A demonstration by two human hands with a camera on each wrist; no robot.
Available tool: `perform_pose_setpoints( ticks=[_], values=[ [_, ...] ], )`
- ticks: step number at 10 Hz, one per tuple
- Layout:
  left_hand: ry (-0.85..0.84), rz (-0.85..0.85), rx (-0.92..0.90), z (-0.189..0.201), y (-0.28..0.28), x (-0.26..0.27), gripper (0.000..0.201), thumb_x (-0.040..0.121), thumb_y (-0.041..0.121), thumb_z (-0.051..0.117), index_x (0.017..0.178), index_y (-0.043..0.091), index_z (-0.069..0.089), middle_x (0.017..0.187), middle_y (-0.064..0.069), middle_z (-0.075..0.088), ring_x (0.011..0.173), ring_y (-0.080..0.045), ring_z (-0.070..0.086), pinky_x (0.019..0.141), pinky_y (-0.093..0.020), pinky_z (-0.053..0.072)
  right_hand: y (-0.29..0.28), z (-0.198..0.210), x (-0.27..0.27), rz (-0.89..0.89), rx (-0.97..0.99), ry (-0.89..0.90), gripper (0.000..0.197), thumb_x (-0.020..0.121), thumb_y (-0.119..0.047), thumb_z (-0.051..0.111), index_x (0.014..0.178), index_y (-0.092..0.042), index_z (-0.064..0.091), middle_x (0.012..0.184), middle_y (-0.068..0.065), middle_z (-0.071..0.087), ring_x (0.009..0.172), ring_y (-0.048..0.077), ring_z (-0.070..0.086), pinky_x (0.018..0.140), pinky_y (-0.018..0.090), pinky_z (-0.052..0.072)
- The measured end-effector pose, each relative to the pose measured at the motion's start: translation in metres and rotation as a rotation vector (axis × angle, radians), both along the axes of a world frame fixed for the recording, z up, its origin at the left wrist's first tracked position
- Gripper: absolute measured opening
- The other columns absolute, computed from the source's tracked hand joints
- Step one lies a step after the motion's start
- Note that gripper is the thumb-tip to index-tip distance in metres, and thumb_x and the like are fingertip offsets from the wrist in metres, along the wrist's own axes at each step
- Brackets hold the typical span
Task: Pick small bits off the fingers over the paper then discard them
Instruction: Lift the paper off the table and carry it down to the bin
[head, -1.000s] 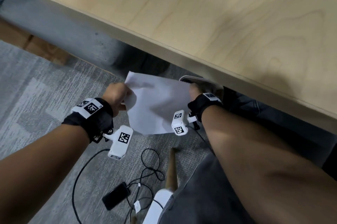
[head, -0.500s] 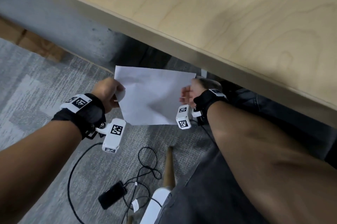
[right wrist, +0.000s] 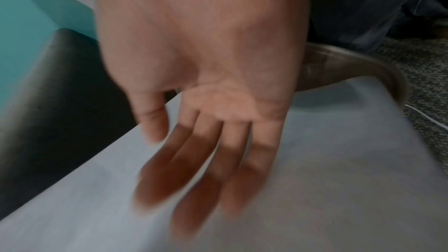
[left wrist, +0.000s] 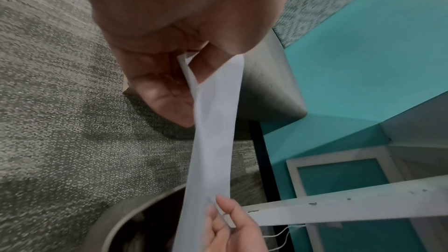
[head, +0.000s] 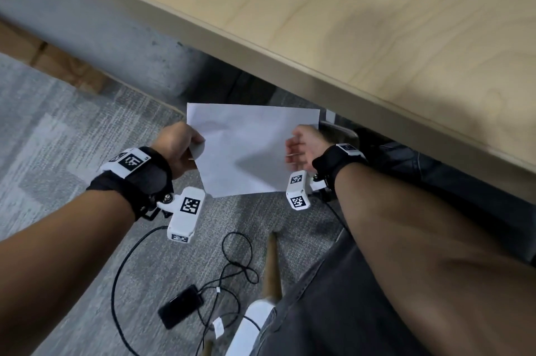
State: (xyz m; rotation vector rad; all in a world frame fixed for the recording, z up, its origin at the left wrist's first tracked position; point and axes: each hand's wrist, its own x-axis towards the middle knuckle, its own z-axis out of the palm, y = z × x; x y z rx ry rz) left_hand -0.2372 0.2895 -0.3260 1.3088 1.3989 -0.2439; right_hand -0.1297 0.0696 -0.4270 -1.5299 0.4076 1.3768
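Paper (head: pixel 246 149), a white sheet, is held in the air below the table (head: pixel 362 22) edge, above the carpet (head: pixel 58 129). L hand (head: pixel 178 146) pinches its left edge: in the left wrist view the thumb and fingers (left wrist: pixel 167 101) are curled round a folded bit of the sheet, w/ the paper running away edge-on toward the other hand. R hand (head: pixel 303 146) sits at the paper's right edge, fingers straight and spread. In the right wrist view the palm faces the sheet and the fingers (right wrist: pixel 194 170) lie flat over it; heavy blur there, so contact is prob. light touch, can't be sure. It grips nothing.

Bin (left wrist: pixel 135 216): a grey round rim shows at the bottom of the left wrist view, directly under the paper's far end, and again as a curved rim (right wrist: pixel 387 68) behind the R hand in the right wrist view. Inside is dark; contents can't be made out. No bits visible on the paper or fingers at this res.

On the carpet nearer the person: a black phone (head: pixel 179 309) w/ a tangle of black cable (head: pixel 232 268) beside it. Both wrists wear black straps w/ white tagged camera units. The person's grey trouser leg (head: pixel 319 312) fills the lower right of the head view.
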Motion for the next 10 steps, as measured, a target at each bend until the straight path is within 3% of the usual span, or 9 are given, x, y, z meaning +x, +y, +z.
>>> perform_pose_setpoints(
  ticks=[1, 2, 3, 4, 5, 7, 8, 9, 10],
  values=[
    [0.002, -0.014, -0.004, 0.0, -0.005, 0.002, 0.035, 0.086, -0.006, 0.045, 0.117, -0.004, 0.061, 0.116, -0.02, 0.071, 0.106, -0.039, 0.069, 0.096, -0.056, 0.053, 0.007, -0.002, -0.001, -0.038, 0.134, 0.051, 0.017, 0.102, -0.019, 0.052, 0.093, -0.012, 0.064, 0.079, 0.004, 0.073, 0.069, 0.018, 0.071, 0.059, 0.022, 0.053],
    [0.002, -0.043, 0.01, 0.002, -0.008, 0.003, 0.024, 0.084, -0.006, 0.044, 0.101, 0.0, 0.06, 0.099, -0.021, 0.065, 0.091, -0.034, 0.064, 0.089, -0.051, 0.051, 0.006, 0.029, 0.0, 0.03, 0.027, 0.05, 0.03, 0.098, 0.006, 0.057, 0.075, -0.011, 0.046, 0.079, 0.004, 0.045, 0.067, 0.013, 0.043, 0.047, 0.013, 0.039],
    [0.011, -0.061, 0.033, 0.003, -0.007, 0.003, 0.025, 0.086, -0.005, 0.047, 0.107, 0.0, 0.06, 0.1, -0.02, 0.066, 0.09, -0.034, 0.064, 0.092, -0.056, 0.053, 0.004, 0.056, 0.001, 0.083, -0.105, -0.14, 0.026, 0.107, 0.008, 0.033, 0.105, 0.0, 0.057, 0.09, 0.01, 0.05, 0.078, 0.019, 0.047, 0.051, 0.015, 0.033],
    [0.016, -0.104, 0.07, 0.007, -0.011, 0.004, 0.008, 0.091, 0.0, 0.054, 0.094, 0.006, 0.058, 0.087, -0.013, 0.061, 0.076, -0.03, 0.06, 0.081, -0.046, 0.053, -0.006, 0.064, 0.008, 0.134, -0.154, -0.202, 0.043, 0.107, 0.002, 0.039, 0.149, 0.013, 0.038, 0.15, 0.028, 0.045, 0.138, 0.036, 0.046, 0.087, 0.03, 0.047],
    [-0.007, -0.232, 0.139, 0.013, -0.015, 0.004, 0.003, 0.088, 0.008, 0.068, 0.089, 0.007, 0.065, 0.086, -0.013, 0.063, 0.073, -0.028, 0.06, 0.066, -0.033, 0.048, 0.002, 0.049, 0.008, 0.369, -0.282, -0.386, 0.06, 0.097, -0.008, 0.06, 0.153, -0.003, 0.041, 0.153, 0.017, 0.047, 0.14, 0.036, 0.047, 0.108, 0.036, 0.044],
    [-0.085, -0.695, 0.471, 0.045, -0.029, -0.004, 0.019, 0.084, 0.023, 0.08, 0.077, 0.006, 0.076, 0.069, -0.007, 0.067, 0.063, -0.023, 0.059, 0.059, -0.03, 0.042, 0.024, 0.076, -0.013, 0.497, -0.237, -0.866, 0.117, 0.079, -0.013, 0.077, 0.164, -0.034, 0.0, 0.172, 0.003, 0.004, 0.158, 0.031, 0.003, 0.123, 0.056, 0.018],
    [-0.019, -0.926, 0.671, 0.074, -0.04, -0.012, 0.035, 0.083, 0.021, 0.077, 0.062, 0.002, 0.057, 0.056, -0.006, 0.049, 0.051, -0.022, 0.044, 0.051, -0.031, 0.031, 0.023, 0.105, -0.019, 0.624, -0.178, -0.987, 0.071, 0.084, -0.019, 0.073, 0.149, -0.033, 0.047, 0.151, 0.009, 0.049, 0.142, 0.032, 0.042, 0.108, 0.046, 0.04],
    [0.009, -1.02, 0.808, 0.109, -0.044, -0.018, 0.026, 0.081, 0.011, 0.074, 0.06, 0.009, 0.058, 0.058, -0.006, 0.056, 0.057, -0.024, 0.055, 0.048, -0.028, 0.031, 0.016, 0.148, -0.032, 0.727, -0.123, -1.083, 0.01, 0.092, -0.019, 0.063, 0.085, -0.015, 0.068, 0.096, 0.013, 0.071, 0.094, 0.034, 0.067, 0.072, 0.03, 0.042],
    [0.001, -1.044, 0.938, 0.156, -0.044, -0.023, 0.014, 0.08, 0.01, 0.07, 0.069, 0.006, 0.062, 0.069, -0.014, 0.063, 0.071, -0.035, 0.063, 0.051, -0.031, 0.034, 0.006, 0.198, -0.051, 0.81, -0.126, -1.245, 0.015, 0.096, -0.011, 0.054, 0.088, -0.012, 0.067, 0.085, 0.011, 0.064, 0.078, 0.03, 0.061, 0.067, 0.032, 0.043]
  ],
)
